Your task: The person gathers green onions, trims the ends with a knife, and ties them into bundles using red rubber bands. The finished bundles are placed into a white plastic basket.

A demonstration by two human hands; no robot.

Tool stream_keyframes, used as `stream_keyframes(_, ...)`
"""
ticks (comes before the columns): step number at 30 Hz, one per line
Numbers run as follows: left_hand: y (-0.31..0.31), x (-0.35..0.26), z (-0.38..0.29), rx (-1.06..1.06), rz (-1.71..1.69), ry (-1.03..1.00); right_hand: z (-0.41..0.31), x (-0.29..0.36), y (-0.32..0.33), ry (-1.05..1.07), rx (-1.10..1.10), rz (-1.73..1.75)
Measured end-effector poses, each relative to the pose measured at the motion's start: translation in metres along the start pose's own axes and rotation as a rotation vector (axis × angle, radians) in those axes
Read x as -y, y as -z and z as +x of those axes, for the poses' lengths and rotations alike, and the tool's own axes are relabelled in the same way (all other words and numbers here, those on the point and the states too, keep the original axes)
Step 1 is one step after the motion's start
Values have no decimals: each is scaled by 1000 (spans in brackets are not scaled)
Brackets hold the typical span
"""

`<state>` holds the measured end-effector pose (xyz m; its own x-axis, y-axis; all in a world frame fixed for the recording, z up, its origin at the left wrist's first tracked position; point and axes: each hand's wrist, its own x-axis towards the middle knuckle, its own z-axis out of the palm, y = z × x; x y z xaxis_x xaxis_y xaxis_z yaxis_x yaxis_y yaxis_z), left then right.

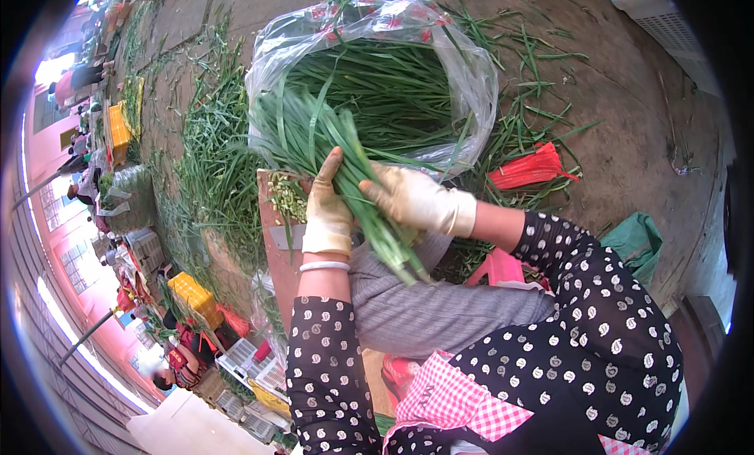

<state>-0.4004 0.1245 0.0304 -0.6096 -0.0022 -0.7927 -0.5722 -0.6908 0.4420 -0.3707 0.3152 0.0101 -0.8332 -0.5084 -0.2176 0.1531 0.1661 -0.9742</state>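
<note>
A bunch of garlic chives (347, 154) slants across both hands, its leaves blurred over the near side of a clear plastic bag (471, 66). My left hand (327, 210), in a pale stained glove, grips the bunch from the left, thumb upward; its other fingers are mostly hidden. My right hand (412, 196), gloved alike, closes on the bunch from the right. The pale stem ends point down over my grey-trousered knee. More chives (377, 90) lie inside the bag. Beside my left wrist a metal blade (285, 237) rests on a reddish board (277, 266) with cut stem ends (287, 199).
Loose leaves (218, 143) are heaped left of the bag. Red plastic strips (527, 167), a pink stool (503, 268) and a green sack (633, 243) are at right. A white crate (654, 25) stands upper right. Another person (182, 361) sits at lower left near yellow crates (194, 299).
</note>
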Motion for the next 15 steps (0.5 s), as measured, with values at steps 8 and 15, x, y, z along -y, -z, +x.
stream_keyframes(8, -10, -14, -67, 224, 12, -101, -5, 75, -17, 333, -193, -664)
stream_keyframes(15, -6, -36, -136, 546, -118, -180, -17, 115, 2, 605, -75, 79)
